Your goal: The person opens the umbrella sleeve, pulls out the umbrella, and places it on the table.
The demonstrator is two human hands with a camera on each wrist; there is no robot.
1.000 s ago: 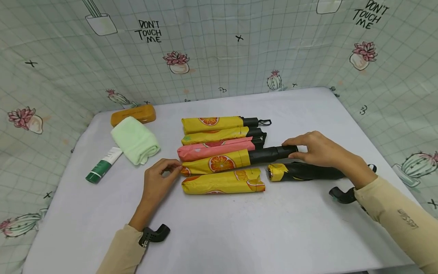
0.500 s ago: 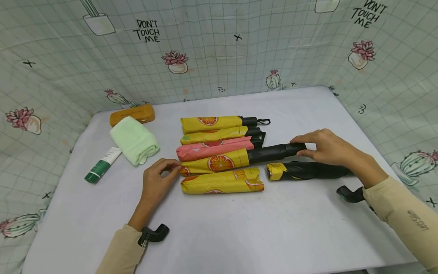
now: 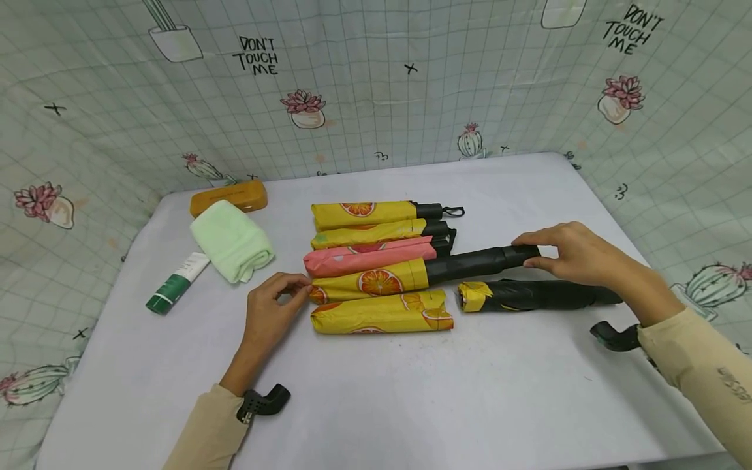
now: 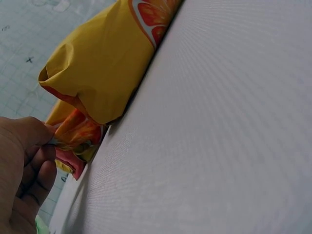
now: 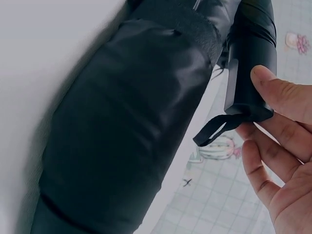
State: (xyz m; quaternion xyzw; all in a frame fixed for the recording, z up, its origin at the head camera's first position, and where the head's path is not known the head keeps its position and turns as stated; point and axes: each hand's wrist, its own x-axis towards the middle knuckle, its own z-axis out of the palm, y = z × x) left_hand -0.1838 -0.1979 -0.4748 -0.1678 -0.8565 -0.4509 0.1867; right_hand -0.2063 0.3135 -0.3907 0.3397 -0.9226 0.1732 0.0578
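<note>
My left hand [image 3: 272, 312] pinches the closed end of a yellow orange-print umbrella sleeve [image 3: 380, 281]; in the left wrist view the thumb and fingers [image 4: 34, 131] hold its gathered fabric. A black folded umbrella [image 3: 467, 266] sticks out of that sleeve's right end. My right hand [image 3: 584, 258] pinches the umbrella's handle [image 5: 251, 83], whose wrist strap [image 5: 214, 127] hangs loose. Nearer me lies another yellow sleeve [image 3: 382, 314] with no handle showing. To its right, under my right forearm, lies a black folded umbrella [image 3: 540, 295] with yellow fabric at its left end.
Behind lie a pink sleeved umbrella [image 3: 376, 256] and two yellow sleeved ones, a middle one [image 3: 370, 235] and a far one [image 3: 364, 214]. At left are a green cloth [image 3: 231, 240], an orange case [image 3: 229, 197] and a green-white tube [image 3: 177, 283]. A patterned curtain [image 3: 364, 85] borders the white table [image 3: 376, 405].
My right hand has moved right, drawing the black umbrella further out of the yellow sleeve. My left hand stays at the sleeve's end.
</note>
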